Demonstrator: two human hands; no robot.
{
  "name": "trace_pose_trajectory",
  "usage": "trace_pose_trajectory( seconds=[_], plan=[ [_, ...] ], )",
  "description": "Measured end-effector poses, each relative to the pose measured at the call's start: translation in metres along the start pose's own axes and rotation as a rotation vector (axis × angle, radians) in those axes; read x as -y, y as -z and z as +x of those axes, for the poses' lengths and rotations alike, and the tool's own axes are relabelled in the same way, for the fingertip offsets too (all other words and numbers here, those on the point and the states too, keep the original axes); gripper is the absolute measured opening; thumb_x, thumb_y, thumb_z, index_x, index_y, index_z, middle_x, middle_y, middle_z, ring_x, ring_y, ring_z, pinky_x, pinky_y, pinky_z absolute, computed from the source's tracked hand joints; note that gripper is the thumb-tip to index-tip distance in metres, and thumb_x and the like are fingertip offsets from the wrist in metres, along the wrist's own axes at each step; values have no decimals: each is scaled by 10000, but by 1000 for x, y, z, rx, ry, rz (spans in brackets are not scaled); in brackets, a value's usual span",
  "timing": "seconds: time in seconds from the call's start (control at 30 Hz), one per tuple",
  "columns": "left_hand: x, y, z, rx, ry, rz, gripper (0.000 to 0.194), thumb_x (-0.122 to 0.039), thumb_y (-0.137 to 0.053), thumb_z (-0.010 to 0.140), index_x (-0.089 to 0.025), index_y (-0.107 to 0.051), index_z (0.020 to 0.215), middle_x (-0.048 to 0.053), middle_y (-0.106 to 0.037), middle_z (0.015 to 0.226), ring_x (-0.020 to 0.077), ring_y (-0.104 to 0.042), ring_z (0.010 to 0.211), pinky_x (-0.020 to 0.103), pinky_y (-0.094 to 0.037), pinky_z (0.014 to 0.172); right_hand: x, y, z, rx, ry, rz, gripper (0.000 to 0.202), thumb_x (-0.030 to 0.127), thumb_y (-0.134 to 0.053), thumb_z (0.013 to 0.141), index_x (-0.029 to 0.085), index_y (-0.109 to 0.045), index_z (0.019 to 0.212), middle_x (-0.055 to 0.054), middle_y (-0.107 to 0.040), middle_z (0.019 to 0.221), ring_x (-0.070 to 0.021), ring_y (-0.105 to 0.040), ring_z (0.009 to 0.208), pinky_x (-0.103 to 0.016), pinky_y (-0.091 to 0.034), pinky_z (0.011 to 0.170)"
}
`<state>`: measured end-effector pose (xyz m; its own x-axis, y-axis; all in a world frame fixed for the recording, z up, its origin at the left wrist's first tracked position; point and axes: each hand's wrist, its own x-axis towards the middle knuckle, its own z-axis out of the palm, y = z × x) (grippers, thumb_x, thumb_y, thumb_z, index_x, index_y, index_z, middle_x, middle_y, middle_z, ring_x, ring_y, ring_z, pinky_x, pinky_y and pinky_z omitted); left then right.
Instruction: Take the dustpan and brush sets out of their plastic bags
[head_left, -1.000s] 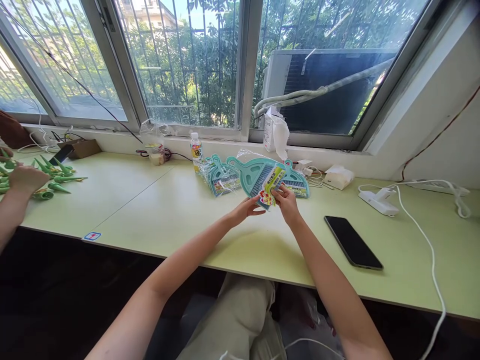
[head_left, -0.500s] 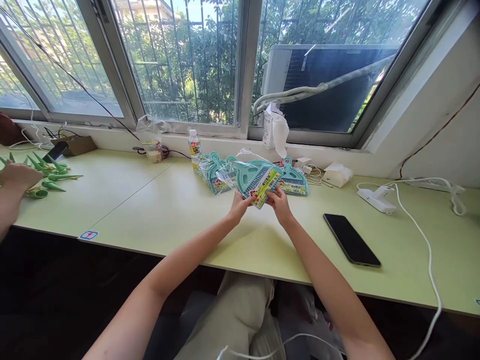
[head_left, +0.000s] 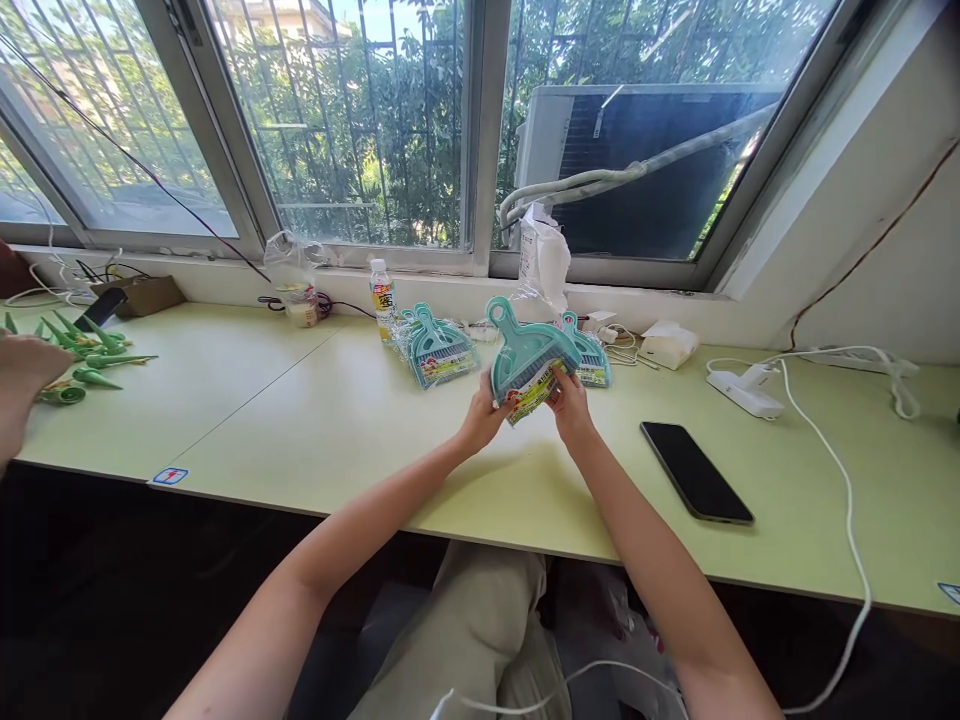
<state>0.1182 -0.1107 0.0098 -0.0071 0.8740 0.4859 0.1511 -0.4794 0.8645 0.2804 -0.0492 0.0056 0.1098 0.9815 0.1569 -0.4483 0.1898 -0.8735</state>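
Both my hands hold a teal mini dustpan set (head_left: 529, 352) in clear wrap, with a colourful label and grey bristles along its lower edge. My left hand (head_left: 484, 415) grips its lower left corner, and my right hand (head_left: 570, 402) pinches the right side by the label. The set is tilted above the table, its looped handle up and to the left. To its left lies a small pile of wrapped dustpan sets (head_left: 439, 350). Another dustpan set (head_left: 595, 360) lies behind my right hand, partly hidden by the held one.
A black phone (head_left: 696, 472) lies right of my arm, near a white power strip (head_left: 744, 394) and its cable. A drink bottle (head_left: 382, 300) and a tissue pack (head_left: 544, 250) stand along the window. At far left, another person's hand (head_left: 30, 375) is over green cone-shaped pieces (head_left: 105, 358).
The held dustpan set has turned, its handle swinging more upright and away from the left pile. Loose clear wrap that stretched out to its left no longer shows there. The view shifted slightly.
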Motion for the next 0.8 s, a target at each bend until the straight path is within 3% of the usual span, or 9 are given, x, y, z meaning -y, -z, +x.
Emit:
trace_pose_trajectory(
  seconds=[0.17,0.37,0.5,0.6,0.8],
  plan=[
    [0,1,0,-7,47,-29,741,-266,-652,745,-249,-333,1414,70,-588,1265,291,-483,1191,423,-337,1058,-6,0,1,-3,-31,3,403,455,-740,616,278,-545,922,31,-696,913,-142,-655,746,-251,-537,614],
    [0,0,-3,3,-15,-10,712,-291,-659,753,-213,-361,1395,86,-576,1292,291,-485,1212,388,-338,1056,-3,-2,-2,-39,-65,43,505,502,-770,612,279,-573,1020,-1,-699,1031,-160,-672,833,-253,-556,623],
    [-2,2,-2,-108,0,-60,626,-293,-639,767,-242,-414,1349,62,-587,1270,276,-494,1202,381,-341,1057,0,-5,-3,119,-50,45,500,500,-795,610,281,-598,1015,7,-711,1023,-184,-684,916,-299,-582,728],
    [-4,5,0,-183,12,-98,587,-303,-621,788,-262,-425,1339,45,-621,1200,270,-511,1175,395,-352,1049,0,-7,-4,253,-75,11,497,386,-866,526,263,-614,937,1,-723,997,-205,-678,978,-336,-579,825],
    [-2,2,-2,-187,-3,-89,560,-377,-652,807,-259,-457,1319,55,-639,1177,272,-538,1162,399,-394,1016,0,-8,-7,190,-25,16,481,314,-878,497,252,-617,897,2,-733,949,-211,-682,974,-369,-579,860]
  ],
)
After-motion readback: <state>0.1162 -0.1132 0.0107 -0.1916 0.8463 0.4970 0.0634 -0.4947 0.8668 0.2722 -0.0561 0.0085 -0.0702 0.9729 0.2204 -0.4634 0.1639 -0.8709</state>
